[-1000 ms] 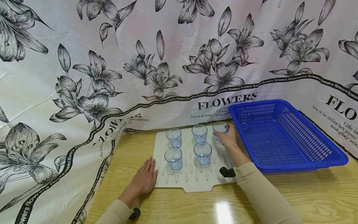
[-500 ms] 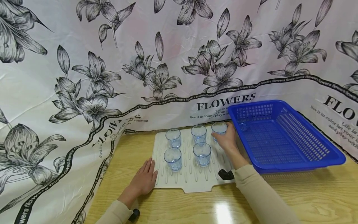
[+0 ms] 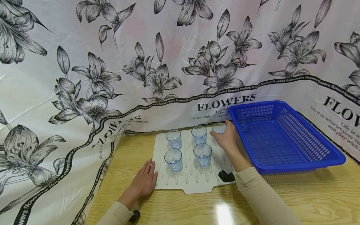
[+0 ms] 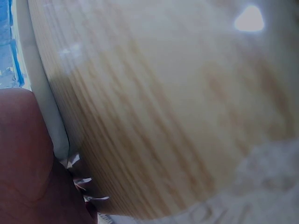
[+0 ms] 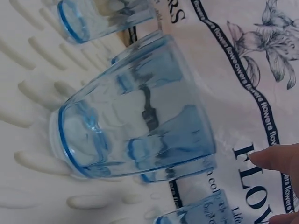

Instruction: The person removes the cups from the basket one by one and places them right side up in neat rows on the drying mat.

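My left hand (image 3: pixel 143 182) lies flat against the left edge of a white ribbed drainboard (image 3: pixel 197 186), fingers straight. My right hand (image 3: pixel 228 137) is spread around the rim of the back right drinking glass (image 3: pixel 218 127), thumb to the front and fingers to the right. In the right wrist view a fingertip (image 5: pixel 275 157) hangs past the rim level of the nearby glass (image 5: pixel 201 212), apart from it. Other blue-tinted glasses stand upright on the board: back left (image 3: pixel 174 139), back middle (image 3: pixel 199 135), front left (image 3: pixel 173 160) and front middle (image 3: pixel 202 155).
To the right stands a blue plastic basket (image 3: pixel 298 168), with one glass (image 3: pixel 243 126) in its back left corner. A wooden table (image 3: pixel 168 209) lies under everything. Floral cloth (image 3: pixel 168 115) hangs behind and along the left side.
My right thumb and fingers have loosened from the back right glass and drawn slightly up from its rim. The glass stays on the board. My left hand keeps its place.
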### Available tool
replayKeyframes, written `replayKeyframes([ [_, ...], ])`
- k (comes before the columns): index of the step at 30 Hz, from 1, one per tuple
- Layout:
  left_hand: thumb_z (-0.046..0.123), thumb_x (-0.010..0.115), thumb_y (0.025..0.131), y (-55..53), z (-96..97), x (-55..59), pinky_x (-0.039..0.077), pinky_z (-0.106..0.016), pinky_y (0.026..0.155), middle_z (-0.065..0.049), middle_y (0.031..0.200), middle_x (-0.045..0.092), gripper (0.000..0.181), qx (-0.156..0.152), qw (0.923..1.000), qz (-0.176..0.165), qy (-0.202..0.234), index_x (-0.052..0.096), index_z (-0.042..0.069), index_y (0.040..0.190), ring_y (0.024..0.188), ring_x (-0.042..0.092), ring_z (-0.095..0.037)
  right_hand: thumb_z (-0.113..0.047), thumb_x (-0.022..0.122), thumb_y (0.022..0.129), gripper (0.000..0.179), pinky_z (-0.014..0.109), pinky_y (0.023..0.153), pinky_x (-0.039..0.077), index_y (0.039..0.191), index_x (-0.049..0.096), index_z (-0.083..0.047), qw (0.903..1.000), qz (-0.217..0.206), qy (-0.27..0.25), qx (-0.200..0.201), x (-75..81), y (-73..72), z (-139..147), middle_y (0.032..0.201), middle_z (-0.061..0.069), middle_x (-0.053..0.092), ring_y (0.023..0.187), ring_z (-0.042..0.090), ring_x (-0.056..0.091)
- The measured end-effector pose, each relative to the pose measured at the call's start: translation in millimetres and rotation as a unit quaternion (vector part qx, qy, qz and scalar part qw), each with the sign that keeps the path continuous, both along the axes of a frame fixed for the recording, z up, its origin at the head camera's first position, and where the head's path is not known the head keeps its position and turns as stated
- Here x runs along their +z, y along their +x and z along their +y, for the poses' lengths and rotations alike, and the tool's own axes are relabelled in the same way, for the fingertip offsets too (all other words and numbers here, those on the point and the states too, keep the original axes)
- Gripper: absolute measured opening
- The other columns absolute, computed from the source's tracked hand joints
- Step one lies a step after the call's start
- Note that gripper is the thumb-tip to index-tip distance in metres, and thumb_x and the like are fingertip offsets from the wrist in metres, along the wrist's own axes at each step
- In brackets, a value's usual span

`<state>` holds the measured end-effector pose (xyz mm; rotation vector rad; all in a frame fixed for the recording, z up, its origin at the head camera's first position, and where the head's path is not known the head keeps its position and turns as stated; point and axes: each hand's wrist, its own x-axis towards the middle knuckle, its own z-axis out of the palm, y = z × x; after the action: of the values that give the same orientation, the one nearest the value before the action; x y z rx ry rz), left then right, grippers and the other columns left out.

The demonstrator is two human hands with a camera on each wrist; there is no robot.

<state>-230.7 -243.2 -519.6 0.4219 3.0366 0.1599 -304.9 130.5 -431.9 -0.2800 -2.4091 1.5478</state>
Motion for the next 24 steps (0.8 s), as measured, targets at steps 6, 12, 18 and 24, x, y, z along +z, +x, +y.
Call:
replayKeyframes([
  [6,0.034,0.034,0.112,-0.7,-1.1,-1.9,0.026,-0.058,0.121,-0.022,0.168,0.018,0.063,-0.003,1.0,0.003,0.003,0.023,-0.003,0.161,0.155,0.018,-0.041,-0.023,0.076,0.09,0.091,0.056,0.121,0.025,0.161,0.022,-0.002,0.9999,-0.001,0.007,0.015,16.5,9.4,-1,0.162,0.026,0.023,0.15,0.043,0.024],
  [12,0.036,0.033,0.112,0.6,-0.6,-1.4,0.025,-0.058,0.121,-0.023,0.168,0.018,0.063,-0.002,0.9999,0.007,0.013,0.023,-0.004,0.161,0.154,0.018,-0.042,-0.025,0.075,0.091,0.092,0.056,0.121,0.026,0.161,0.02,-0.002,0.9992,0.006,0.015,0.035,34.3,19.3,1,0.164,0.025,0.021,0.151,0.043,0.024],
  [18,0.035,0.033,0.113,0.4,-0.6,-0.3,0.025,-0.058,0.121,-0.023,0.168,0.017,0.063,-0.002,0.9999,0.004,0.017,0.023,-0.004,0.161,0.154,0.018,-0.043,-0.024,0.075,0.092,0.092,0.057,0.121,0.026,0.161,0.019,0.0,0.9976,0.019,0.03,0.06,50.2,30.1,5,0.163,0.026,0.023,0.15,0.044,0.024],
  [24,0.034,0.034,0.112,0.8,0.9,1.8,0.024,-0.058,0.122,-0.024,0.168,0.017,0.063,-0.005,0.9999,0.002,0.012,0.023,-0.005,0.16,0.154,0.018,-0.043,-0.026,0.074,0.093,0.092,0.062,0.118,0.028,0.162,0.018,-0.002,0.9962,0.007,0.026,0.083,64.0,40.5,14,0.164,0.026,0.019,0.15,0.046,0.023],
])
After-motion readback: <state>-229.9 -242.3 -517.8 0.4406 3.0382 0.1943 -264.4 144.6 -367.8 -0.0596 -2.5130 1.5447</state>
